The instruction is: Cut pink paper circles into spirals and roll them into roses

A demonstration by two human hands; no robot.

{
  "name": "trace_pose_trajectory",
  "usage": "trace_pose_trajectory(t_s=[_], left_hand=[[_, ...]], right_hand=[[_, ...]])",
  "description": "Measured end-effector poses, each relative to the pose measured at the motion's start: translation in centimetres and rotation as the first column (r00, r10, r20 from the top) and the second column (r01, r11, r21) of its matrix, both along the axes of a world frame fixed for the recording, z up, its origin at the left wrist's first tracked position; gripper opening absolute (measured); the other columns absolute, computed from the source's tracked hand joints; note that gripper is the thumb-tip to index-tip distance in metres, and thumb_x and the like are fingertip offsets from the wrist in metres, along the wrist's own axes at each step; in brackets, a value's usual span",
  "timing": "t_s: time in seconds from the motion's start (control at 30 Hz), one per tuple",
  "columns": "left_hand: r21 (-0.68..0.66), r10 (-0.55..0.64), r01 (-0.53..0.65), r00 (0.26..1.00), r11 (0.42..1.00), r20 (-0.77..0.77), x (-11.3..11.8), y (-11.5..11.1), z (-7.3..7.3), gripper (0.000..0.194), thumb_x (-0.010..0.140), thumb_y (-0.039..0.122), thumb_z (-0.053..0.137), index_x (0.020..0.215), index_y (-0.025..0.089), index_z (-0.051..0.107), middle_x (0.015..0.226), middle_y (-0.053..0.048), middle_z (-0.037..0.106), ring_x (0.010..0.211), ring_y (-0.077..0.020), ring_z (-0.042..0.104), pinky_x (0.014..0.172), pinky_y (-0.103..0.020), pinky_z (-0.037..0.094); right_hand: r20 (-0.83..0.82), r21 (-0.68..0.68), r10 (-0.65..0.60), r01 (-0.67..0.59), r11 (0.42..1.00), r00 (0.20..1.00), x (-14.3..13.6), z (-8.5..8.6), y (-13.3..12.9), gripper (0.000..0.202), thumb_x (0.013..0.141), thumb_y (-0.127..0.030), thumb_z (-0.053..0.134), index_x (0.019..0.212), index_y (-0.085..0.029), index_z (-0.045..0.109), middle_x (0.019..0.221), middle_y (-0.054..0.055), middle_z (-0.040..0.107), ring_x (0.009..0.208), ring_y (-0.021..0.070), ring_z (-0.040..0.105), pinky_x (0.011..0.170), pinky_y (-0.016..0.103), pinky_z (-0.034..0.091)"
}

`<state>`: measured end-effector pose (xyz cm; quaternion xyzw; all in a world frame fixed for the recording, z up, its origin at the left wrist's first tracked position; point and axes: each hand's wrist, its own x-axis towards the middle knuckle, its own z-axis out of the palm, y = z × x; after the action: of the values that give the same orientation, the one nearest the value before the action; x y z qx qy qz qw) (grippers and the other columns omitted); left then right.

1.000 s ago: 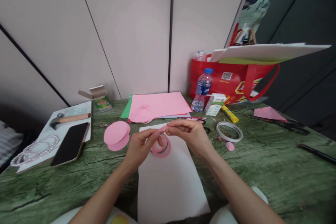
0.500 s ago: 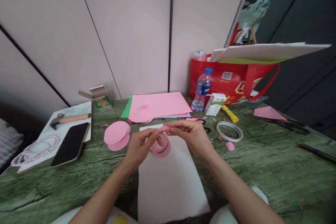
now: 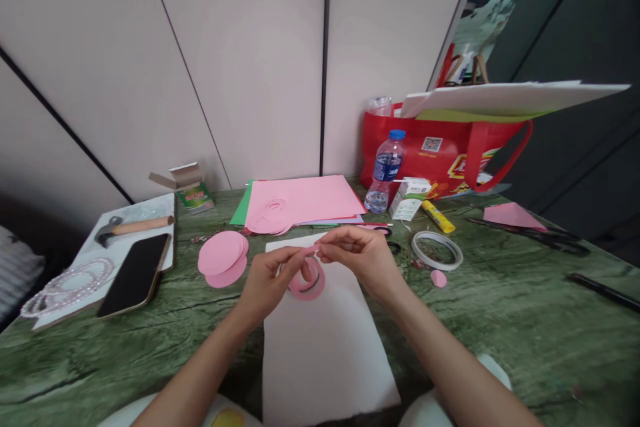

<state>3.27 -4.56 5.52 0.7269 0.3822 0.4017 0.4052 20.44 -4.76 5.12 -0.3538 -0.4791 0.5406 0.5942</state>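
My left hand [image 3: 271, 278] pinches the lower left end of a pink paper strip [image 3: 311, 250]. The fingertips of my right hand [image 3: 364, 256] are closed on the strip's other end. Both hands are raised over a white sheet [image 3: 323, 347]. Below the strip a pink paper spiral [image 3: 310, 285] curls down, its upper part partly hidden by my left fingers. To the left of my hands, pink paper circles [image 3: 223, 258] lie stacked on the green marbled table [image 3: 200, 327].
Behind the hands lie pink sheets [image 3: 310, 197]. On the right are a bottle [image 3: 385, 170], a small carton [image 3: 409, 199], a glue stick [image 3: 439, 217], a tape roll [image 3: 437, 251], scissors [image 3: 550, 238] and a red bag [image 3: 425, 147]. Left: a phone [image 3: 135, 275], a hammer [image 3: 135, 226], beads [image 3: 70, 287].
The fingers of my right hand have shifted slightly along the strip and curled a little more. The strip between my fingertips has tilted slightly. Everything else looks the same.
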Motion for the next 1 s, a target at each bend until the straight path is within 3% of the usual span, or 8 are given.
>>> trace_pose_trajectory(t_s=[0.27,0.57,1.0], left_hand=[[-0.007,-0.01,0.01,1.0,1.0,0.01,0.01,0.15,-0.4,0.023,0.085,0.029,0.048,0.074,0.016,0.064,0.061,0.0,0.06,0.06,-0.0115,0.054,0.06,-0.022,0.042],[-0.001,0.028,-0.028,1.0,1.0,-0.012,-0.07,0.22,-0.12,0.028,0.086,0.032,0.047,0.069,0.015,0.062,0.061,0.0,0.059,0.06,-0.0116,0.052,0.061,-0.022,0.041],[0.002,-0.015,0.015,1.0,1.0,-0.008,0.04,0.17,-0.09,0.028,0.086,0.03,0.047,0.069,0.015,0.063,0.06,0.0,0.06,0.06,-0.0118,0.055,0.06,-0.021,0.043]], right_hand=[[0.01,0.025,-0.033,0.033,0.999,0.999,-0.22,0.18,-0.11,0.011,0.06,-0.021,0.076,0.065,-0.018,0.068,0.058,-0.001,0.068,0.054,0.012,0.063,0.054,0.023,0.053],[0.056,0.013,-0.001,0.0,1.0,0.998,-0.17,0.43,-0.08,0.017,0.065,-0.028,0.072,0.079,-0.019,0.072,0.072,0.003,0.073,0.067,0.0171,0.068,0.07,0.032,0.056],[0.022,0.026,-0.022,0.022,0.999,0.999,-0.31,-0.14,-0.01,0.017,0.06,-0.027,0.076,0.069,-0.017,0.066,0.06,-0.001,0.067,0.055,0.0126,0.062,0.055,0.025,0.053]])
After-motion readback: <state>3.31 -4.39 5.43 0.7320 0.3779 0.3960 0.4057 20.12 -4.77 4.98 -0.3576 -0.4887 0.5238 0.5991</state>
